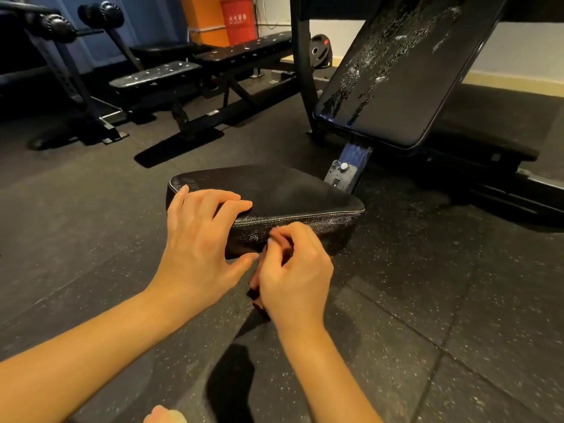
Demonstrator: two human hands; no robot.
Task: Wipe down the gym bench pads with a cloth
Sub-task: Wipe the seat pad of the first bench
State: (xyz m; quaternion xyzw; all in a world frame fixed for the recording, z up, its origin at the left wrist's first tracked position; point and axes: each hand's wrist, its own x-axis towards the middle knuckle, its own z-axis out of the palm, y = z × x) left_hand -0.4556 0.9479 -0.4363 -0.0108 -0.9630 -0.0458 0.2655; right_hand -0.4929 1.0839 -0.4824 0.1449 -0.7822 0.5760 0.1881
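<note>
**Seat pad in hand, back pad waiting**

Head view: the left hand (201,239) rests on the seat pad (290,190), fingers straight and spread. At the seat pad's front edge, the right hand (293,270) curls around a dark cloth (258,296). Behind it, the speckled back pad (396,71) looks unwiped.

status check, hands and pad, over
Left hand rests on seat pad. Right hand grips dark cloth at the pad's front edge. Nothing in the way.
</note>
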